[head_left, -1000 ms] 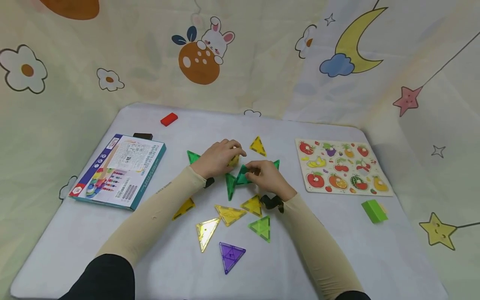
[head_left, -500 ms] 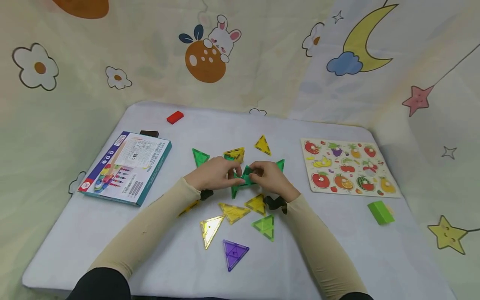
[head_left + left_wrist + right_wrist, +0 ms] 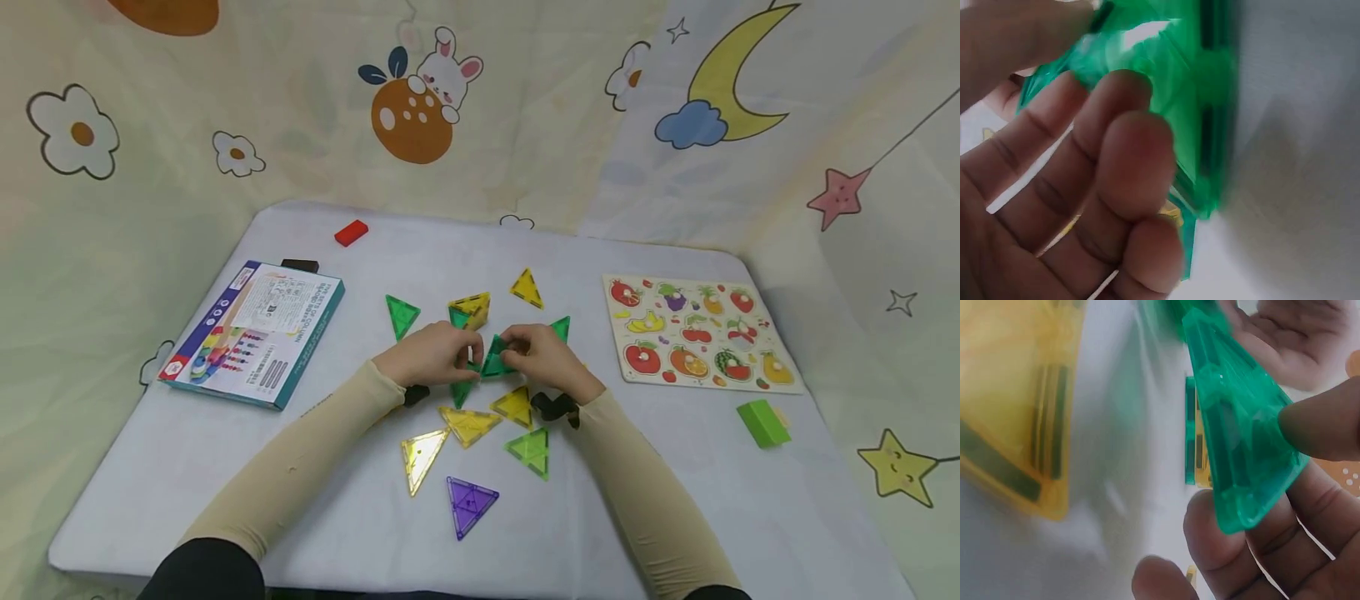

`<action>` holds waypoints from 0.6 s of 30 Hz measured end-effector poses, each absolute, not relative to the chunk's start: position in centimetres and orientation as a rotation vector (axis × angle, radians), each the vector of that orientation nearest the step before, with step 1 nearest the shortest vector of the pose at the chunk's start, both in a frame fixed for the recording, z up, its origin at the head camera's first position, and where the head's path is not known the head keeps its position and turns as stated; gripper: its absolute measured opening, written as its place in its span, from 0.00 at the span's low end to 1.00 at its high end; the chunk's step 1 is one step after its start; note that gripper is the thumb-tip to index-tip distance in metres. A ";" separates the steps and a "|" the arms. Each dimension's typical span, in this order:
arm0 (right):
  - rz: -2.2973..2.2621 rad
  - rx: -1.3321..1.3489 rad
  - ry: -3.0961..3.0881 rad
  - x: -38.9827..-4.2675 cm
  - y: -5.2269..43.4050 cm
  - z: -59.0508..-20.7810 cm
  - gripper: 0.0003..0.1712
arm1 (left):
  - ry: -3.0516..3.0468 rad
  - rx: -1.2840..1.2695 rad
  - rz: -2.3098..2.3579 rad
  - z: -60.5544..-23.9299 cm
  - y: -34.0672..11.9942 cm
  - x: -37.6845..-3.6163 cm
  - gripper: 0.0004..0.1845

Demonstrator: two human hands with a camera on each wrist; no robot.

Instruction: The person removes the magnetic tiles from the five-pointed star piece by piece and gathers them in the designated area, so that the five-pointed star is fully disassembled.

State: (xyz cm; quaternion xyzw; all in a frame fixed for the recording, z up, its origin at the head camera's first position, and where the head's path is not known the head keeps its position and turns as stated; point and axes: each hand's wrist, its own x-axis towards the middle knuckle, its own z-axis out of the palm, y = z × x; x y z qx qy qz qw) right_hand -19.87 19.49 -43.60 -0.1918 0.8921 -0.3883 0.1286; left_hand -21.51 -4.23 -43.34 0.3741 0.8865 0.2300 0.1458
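My left hand (image 3: 435,350) pinches a green triangular magnetic tile (image 3: 1179,106) between thumb and fingers. Its lower tip pokes out beneath that hand in the head view. Facing it, my right hand (image 3: 551,358) grips a second green triangular tile (image 3: 1241,431), tilted up off the table, thumb on one face and fingers behind. The two held tiles are close together; whether their edges touch is hidden by the fingers. Behind the left hand lie a yellow tile (image 3: 474,307) and a green piece (image 3: 458,317) that overlap. Another green tile (image 3: 561,327) shows beyond the right hand.
Nearer the person lie yellow tiles (image 3: 468,425), a light green tile (image 3: 531,452) and a purple tile (image 3: 470,507). A green tile (image 3: 402,315) and yellow tile (image 3: 527,289) lie farther back. A box (image 3: 258,333) is left, a fruit board (image 3: 697,333) and green block (image 3: 763,424) right.
My left hand has come back from over the yellow tile toward the person and now holds a green tile beside the right hand's. The right hand keeps its tile. The head view shifted slightly.
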 end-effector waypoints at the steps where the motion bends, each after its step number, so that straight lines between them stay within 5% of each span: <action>1: -1.137 -0.546 2.588 -19.9 19.6 -43.5 0.16 | 2.545 1.060 0.647 -43.4 -4.2 -21.5 0.08; 18: -1.052 -0.476 2.574 -20.6 18.7 -43.1 0.14 | 2.535 0.886 0.610 -44.0 -6.1 -21.1 0.08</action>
